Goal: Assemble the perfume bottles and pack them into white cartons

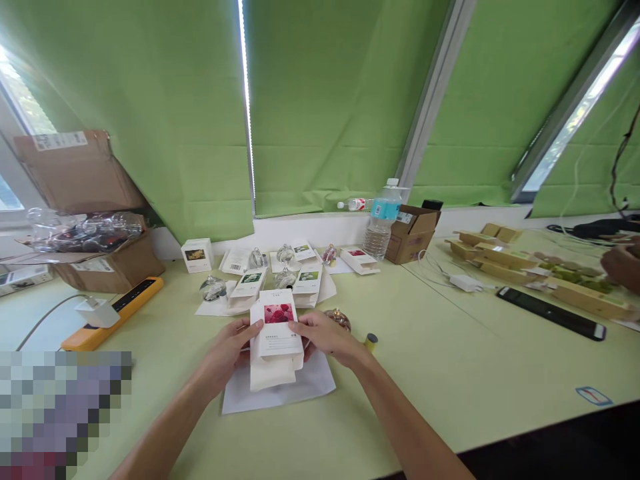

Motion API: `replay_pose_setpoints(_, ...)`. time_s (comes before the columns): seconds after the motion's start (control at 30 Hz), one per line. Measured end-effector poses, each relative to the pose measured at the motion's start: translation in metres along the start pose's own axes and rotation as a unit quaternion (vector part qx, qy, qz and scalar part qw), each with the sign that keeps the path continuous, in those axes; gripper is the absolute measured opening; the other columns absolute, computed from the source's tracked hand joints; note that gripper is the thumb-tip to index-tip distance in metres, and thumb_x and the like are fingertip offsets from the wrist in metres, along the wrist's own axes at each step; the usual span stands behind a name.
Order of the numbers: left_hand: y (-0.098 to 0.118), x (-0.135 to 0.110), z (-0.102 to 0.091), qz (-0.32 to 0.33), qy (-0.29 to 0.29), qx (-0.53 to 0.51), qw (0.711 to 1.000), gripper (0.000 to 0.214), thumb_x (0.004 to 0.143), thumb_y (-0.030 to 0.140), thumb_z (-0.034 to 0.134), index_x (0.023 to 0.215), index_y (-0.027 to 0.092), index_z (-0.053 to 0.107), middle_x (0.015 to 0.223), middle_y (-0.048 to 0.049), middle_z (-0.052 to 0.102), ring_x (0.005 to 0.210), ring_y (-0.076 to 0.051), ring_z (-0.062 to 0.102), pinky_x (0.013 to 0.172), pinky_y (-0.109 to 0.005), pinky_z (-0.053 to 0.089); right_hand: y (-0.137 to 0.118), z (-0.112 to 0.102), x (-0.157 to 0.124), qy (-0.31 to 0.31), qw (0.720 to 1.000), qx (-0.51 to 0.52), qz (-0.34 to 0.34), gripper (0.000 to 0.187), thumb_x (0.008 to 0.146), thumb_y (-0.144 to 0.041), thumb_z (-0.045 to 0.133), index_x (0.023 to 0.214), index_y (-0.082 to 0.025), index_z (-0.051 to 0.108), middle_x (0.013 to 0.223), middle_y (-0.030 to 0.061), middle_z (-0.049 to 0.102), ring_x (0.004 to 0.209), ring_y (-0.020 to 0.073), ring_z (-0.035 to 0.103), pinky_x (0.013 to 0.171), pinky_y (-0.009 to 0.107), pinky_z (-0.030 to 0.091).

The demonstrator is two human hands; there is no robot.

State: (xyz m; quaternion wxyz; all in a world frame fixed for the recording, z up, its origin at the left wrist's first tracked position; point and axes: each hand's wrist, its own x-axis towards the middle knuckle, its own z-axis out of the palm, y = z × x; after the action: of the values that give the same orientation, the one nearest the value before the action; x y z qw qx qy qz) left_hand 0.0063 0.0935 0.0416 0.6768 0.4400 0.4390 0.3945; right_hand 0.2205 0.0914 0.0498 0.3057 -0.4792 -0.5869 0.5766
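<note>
Between my two hands is a small white carton point(277, 340) with a picture of red roses on its front, its flaps open at the end nearer me. My left hand point(230, 350) grips its left side, thumb on the front. On the other side my right hand point(325, 337) holds it the same way. Beneath the carton a white paper sheet point(305, 393) lies on the table. Just beyond my right hand sits a glass bottle point(339, 319) with a gold-coloured top, partly hidden. A small yellow cylinder with a dark end point(371, 341) stands beside my right wrist.
Several similar white cartons point(307, 279) and glass bottles point(213, 288) stand behind. To the left are an orange power strip point(135, 300) and a cardboard box point(120, 263). A water bottle point(380, 230), a phone point(550, 313) and another person's hand point(623, 267) are on the right.
</note>
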Motion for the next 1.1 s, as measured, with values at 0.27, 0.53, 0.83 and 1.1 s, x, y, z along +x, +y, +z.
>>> replay_pose_setpoints(0.27, -0.002, 0.001, -0.001, 0.027, 0.026, 0.035, 0.999, 0.048, 0.072, 0.044, 0.073, 0.111, 0.018, 0.061, 0.109, -0.0113, 0.071, 0.093, -0.026, 0.068, 0.073, -0.033, 0.052, -0.003, 0.004, -0.002, 0.006, 1.0, -0.009, -0.011, 0.046, 0.081, -0.058, 0.056, 0.083, -0.013, 0.064, 0.076, 0.0058, 0.068, 0.063, 0.0154, 0.064, 0.057, 0.026, 0.052)
replay_pose_setpoints(0.53, 0.005, -0.003, 0.003, 0.037, 0.044, 0.063, 0.996, 0.048, 0.072, 0.043, 0.072, 0.11, 0.017, 0.059, 0.106, -0.012, 0.071, 0.093, -0.029, 0.068, 0.074, -0.037, 0.052, 0.001, 0.005, 0.002, 0.036, 0.998, 0.01, -0.046, 0.042, 0.083, -0.054, 0.056, 0.081, -0.013, 0.065, 0.076, 0.0041, 0.066, 0.062, 0.013, 0.059, 0.055, 0.022, 0.046)
replay_pose_setpoints(0.83, 0.003, -0.003, 0.005, 0.047, 0.051, 0.048, 0.996, 0.048, 0.07, 0.043, 0.073, 0.107, 0.017, 0.059, 0.104, -0.013, 0.072, 0.093, -0.03, 0.068, 0.072, -0.037, 0.053, 0.006, 0.005, 0.005, 0.037, 0.998, 0.017, -0.041, 0.041, 0.082, -0.053, 0.057, 0.082, -0.013, 0.065, 0.078, 0.0041, 0.066, 0.065, 0.0132, 0.058, 0.058, 0.022, 0.045)
replay_pose_setpoints(1.1, 0.007, -0.005, 0.005, 0.038, 0.053, 0.047, 0.997, 0.049, 0.07, 0.043, 0.074, 0.11, 0.018, 0.061, 0.107, -0.0122, 0.071, 0.091, -0.029, 0.068, 0.072, -0.036, 0.052, 0.004, 0.005, 0.005, 0.034, 0.999, 0.009, -0.027, 0.038, 0.084, -0.051, 0.056, 0.087, -0.014, 0.066, 0.077, 0.0041, 0.068, 0.065, 0.015, 0.063, 0.057, 0.024, 0.05)
